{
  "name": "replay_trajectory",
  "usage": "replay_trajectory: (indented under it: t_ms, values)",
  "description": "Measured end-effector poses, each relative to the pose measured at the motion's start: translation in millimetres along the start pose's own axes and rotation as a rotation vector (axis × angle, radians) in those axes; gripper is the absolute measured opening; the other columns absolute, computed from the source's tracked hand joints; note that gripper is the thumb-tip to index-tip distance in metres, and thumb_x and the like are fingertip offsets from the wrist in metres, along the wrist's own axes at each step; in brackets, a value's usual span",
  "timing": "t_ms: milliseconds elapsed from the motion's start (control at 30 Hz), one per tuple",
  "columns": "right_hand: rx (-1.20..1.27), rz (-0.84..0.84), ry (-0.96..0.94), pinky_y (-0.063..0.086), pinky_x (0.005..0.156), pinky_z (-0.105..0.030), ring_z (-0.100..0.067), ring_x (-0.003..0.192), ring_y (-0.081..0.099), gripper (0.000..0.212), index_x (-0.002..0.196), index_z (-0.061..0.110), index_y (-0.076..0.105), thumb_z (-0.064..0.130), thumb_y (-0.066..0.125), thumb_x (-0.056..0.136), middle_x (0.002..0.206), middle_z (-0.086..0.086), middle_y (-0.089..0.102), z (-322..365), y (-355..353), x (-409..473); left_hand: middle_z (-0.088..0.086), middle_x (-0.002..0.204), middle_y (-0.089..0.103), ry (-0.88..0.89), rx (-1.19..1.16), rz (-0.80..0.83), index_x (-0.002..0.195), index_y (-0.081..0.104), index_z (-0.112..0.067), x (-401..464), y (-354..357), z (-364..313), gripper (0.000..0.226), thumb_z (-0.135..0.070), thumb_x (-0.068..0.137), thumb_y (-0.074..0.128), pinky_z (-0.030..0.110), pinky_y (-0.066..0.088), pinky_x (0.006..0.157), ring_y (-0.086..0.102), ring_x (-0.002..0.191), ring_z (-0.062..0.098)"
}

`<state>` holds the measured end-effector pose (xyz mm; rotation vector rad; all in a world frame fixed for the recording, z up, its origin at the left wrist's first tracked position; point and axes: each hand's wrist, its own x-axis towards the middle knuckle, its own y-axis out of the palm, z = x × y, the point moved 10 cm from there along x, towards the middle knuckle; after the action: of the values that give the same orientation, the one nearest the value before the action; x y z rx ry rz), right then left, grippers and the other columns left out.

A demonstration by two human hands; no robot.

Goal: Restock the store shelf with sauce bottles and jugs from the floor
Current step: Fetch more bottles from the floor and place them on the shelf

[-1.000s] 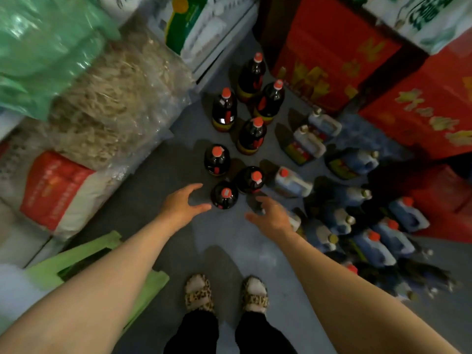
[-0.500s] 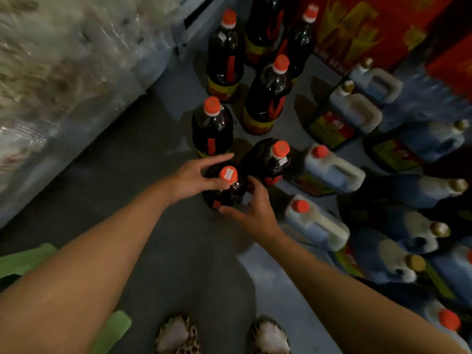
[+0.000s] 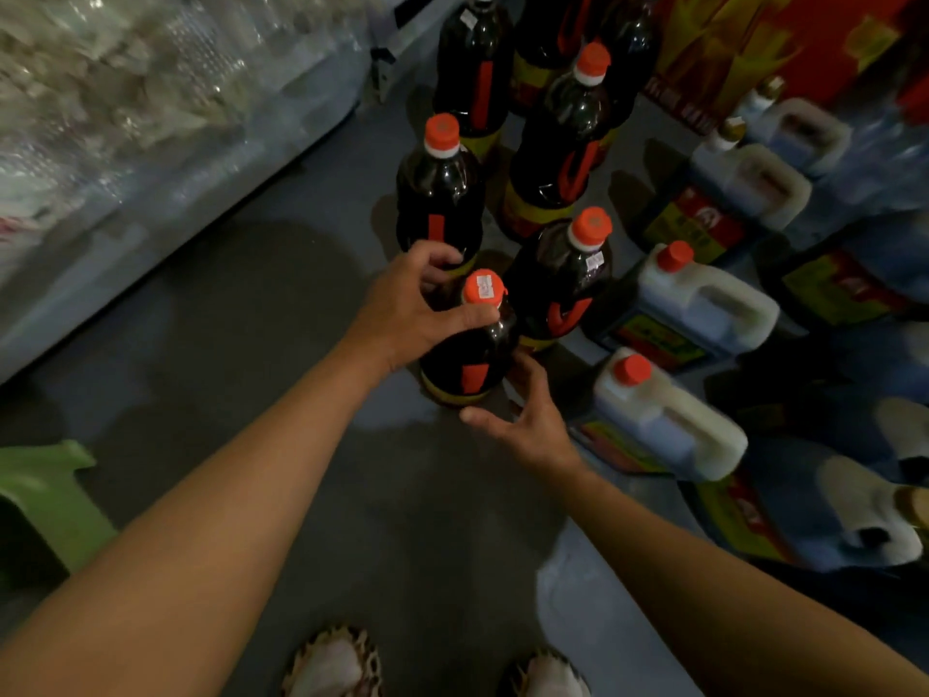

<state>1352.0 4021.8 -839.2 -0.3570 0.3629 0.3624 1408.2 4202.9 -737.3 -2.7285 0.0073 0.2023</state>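
Observation:
Several dark sauce bottles with orange caps stand on the grey floor. My left hand (image 3: 407,309) grips the neck of the nearest sauce bottle (image 3: 467,359), thumb in front just under its cap and fingers curled behind. My right hand (image 3: 528,420) sits at the lower right of that bottle's base with fingers spread, touching or almost touching it. A second bottle (image 3: 563,284) stands right behind it, and a third bottle (image 3: 440,193) further back to the left. White jugs with orange caps (image 3: 663,415) lie to the right.
More jugs with coloured labels (image 3: 704,304) crowd the right side, with red cartons (image 3: 754,47) behind them. Clear plastic sacks (image 3: 151,108) fill the upper left. A green stool (image 3: 35,505) is at the left edge. My slippered feet (image 3: 332,666) stand on bare floor below.
I have leaned in closer to the bottles. My left hand has closed round the nearest bottle's neck and my right hand has dropped to its base.

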Motion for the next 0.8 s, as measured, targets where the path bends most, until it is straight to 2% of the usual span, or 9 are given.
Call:
replay_trajectory:
  t_ms: [100,233,300,400,500,633,667,733,800]
  values:
    - [0.084,-0.048,0.000,0.043,0.087,-0.001,-0.004,0.125,0.052,0.081,0.143,0.016,0.032,0.021,0.084,0.082,0.140,0.006,0.048,-8.3,-5.3,5.7,0.001,0.131,0.052,0.035,0.056,0.062,0.139,0.046,-0.044,-1.3,4.9,0.7,0.090,-0.080,0.059,0.066,0.023,0.040,0.102,0.051,0.120,0.011]
    - [0.107,-0.033,-0.001,0.047,0.079,-0.003,0.000,0.114,0.057,0.067,0.130,0.016,0.037,0.021,0.084,0.083,0.130,0.004,0.054,-9.3,-3.0,6.3,-0.013,0.132,0.055,-0.042,-0.040,0.222,0.120,0.055,-0.054,-2.8,18.9,5.1,0.064,-0.077,0.062,0.069,0.045,0.041,0.111,0.050,0.127,0.009]
    - [0.111,-0.033,0.001,0.046,0.077,-0.001,0.002,0.113,0.055,0.071,0.132,0.018,0.035,0.023,0.084,0.082,0.131,0.006,0.051,-9.3,-3.9,4.6,-0.017,0.124,0.060,-0.042,-0.079,0.161,0.115,0.057,-0.046,-4.3,17.8,2.6,0.061,-0.071,0.061,0.071,0.040,0.044,0.108,0.055,0.121,0.005]
    - [0.117,-0.031,-0.006,0.042,0.074,0.003,0.024,0.099,0.052,0.083,0.142,0.019,0.028,0.018,0.085,0.081,0.125,0.015,0.046,-11.1,-6.3,4.9,-0.011,0.118,0.060,-0.036,0.010,-0.039,0.113,0.052,-0.030,-17.2,19.6,5.3,0.075,-0.073,0.055,0.072,0.026,0.047,0.096,0.058,0.113,0.006]
    - [0.073,0.032,-0.028,0.039,0.086,0.003,0.016,0.120,0.043,0.096,0.146,0.034,0.018,0.016,0.085,0.080,0.136,0.020,0.038,-14.1,-2.4,5.2,-0.001,0.119,0.054,-0.035,0.190,-0.202,0.114,0.049,-0.022,-30.5,25.1,10.2,0.087,-0.079,0.052,0.070,0.029,0.049,0.089,0.057,0.107,0.014]
    - [0.031,0.062,-0.059,0.031,0.096,0.000,0.001,0.137,0.029,0.106,0.153,0.034,0.013,0.015,0.086,0.079,0.147,0.013,0.030,-14.5,1.3,5.2,-0.005,0.123,0.059,0.069,0.106,0.076,0.130,0.054,-0.021,-19.8,29.5,8.6,0.097,-0.082,0.057,0.071,0.026,0.049,0.101,0.058,0.115,0.005]
    - [0.031,0.061,-0.068,0.032,0.096,0.001,0.002,0.136,0.030,0.107,0.156,0.030,0.013,0.014,0.086,0.079,0.147,0.012,0.030,-14.7,1.9,5.9,-0.009,0.128,0.057,0.031,0.036,0.186,0.135,0.051,-0.023,-22.8,34.2,15.6,0.098,-0.075,0.056,0.076,0.022,0.044,0.105,0.055,0.119,0.001]
    - [0.047,0.060,-0.067,0.033,0.099,0.000,0.000,0.137,0.032,0.109,0.159,0.023,0.013,0.011,0.086,0.079,0.148,0.011,0.033,-15.9,2.7,8.7,-0.008,0.148,0.044,-0.082,-0.081,0.362,0.151,0.031,-0.029,-33.5,46.6,36.3,0.115,-0.060,0.055,0.086,0.033,0.037,0.115,0.043,0.137,0.006]
    - [0.025,0.081,-0.060,0.034,0.108,-0.013,-0.004,0.139,0.032,0.112,0.159,0.021,0.013,0.012,0.087,0.077,0.148,0.011,0.035,-16.6,4.9,11.2,-0.008,0.154,0.035,-0.108,-0.095,0.403,0.155,0.021,-0.034,-37.3,50.9,43.6,0.119,-0.049,0.057,0.088,0.035,0.035,0.115,0.036,0.142,0.009]
